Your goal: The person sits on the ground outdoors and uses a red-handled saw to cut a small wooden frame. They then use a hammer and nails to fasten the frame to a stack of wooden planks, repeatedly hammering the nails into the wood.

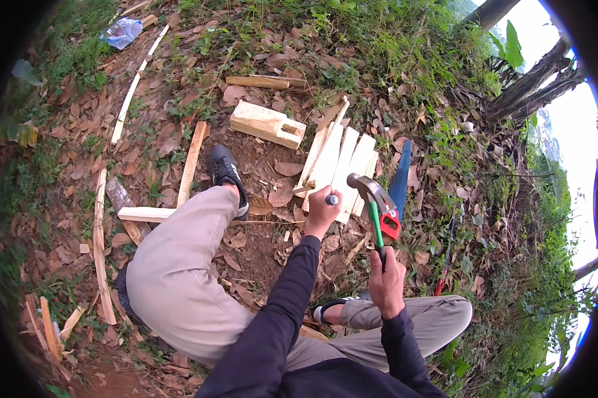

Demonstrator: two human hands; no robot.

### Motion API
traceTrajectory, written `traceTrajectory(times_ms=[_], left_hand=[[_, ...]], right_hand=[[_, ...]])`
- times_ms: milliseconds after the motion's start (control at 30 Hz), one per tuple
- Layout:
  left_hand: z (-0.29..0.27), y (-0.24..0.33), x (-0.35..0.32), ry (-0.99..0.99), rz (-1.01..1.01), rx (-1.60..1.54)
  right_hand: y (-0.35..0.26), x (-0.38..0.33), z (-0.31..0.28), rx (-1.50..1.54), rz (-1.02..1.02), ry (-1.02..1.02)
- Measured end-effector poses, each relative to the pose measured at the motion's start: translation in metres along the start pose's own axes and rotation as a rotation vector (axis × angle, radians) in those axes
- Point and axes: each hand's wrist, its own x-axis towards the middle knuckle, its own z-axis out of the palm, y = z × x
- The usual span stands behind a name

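Observation:
My left hand (321, 215) is closed round an upright chisel-like tool (332, 199); only its blue, round-topped handle end shows, and its lower part is hidden. Under and beyond that fist lie several pale wooden slats (345, 159), side by side on the leafy ground. My right hand (387, 282) grips a claw hammer (376, 215) by the dark lower end of its green handle. The hammer's metal head is raised to the right of the left fist, apart from the tool. Behind the hammer lies a hand saw (399, 176) with a blue blade and red handle.
A thick wooden block (259, 123) with a cut-out slot lies beyond my left shoe (226, 169). Loose wood strips (191, 166) are scattered to the left. A clear plastic bag (123, 33) lies far left. Tree trunks (534, 93) and undergrowth edge the right side.

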Motion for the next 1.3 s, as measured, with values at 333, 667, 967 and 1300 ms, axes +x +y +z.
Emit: traceTrajectory(times_ms=[333,667,967,1300], left_hand=[[0.004,0.0,0.002,-0.049,-0.073,0.038],[0.007,-0.002,0.003,0.06,-0.072,0.117],[0.008,-0.003,0.005,0.119,-0.12,0.008],[0.011,-0.01,0.005,0.133,-0.122,-0.005]], right_hand=[[0.032,-0.005,-0.001,-0.058,0.049,-0.167],[0.01,0.026,-0.019,-0.108,0.025,-0.193],[0.022,0.013,-0.007,-0.117,0.01,-0.174],[0.004,0.02,-0.004,-0.112,0.02,-0.108]])
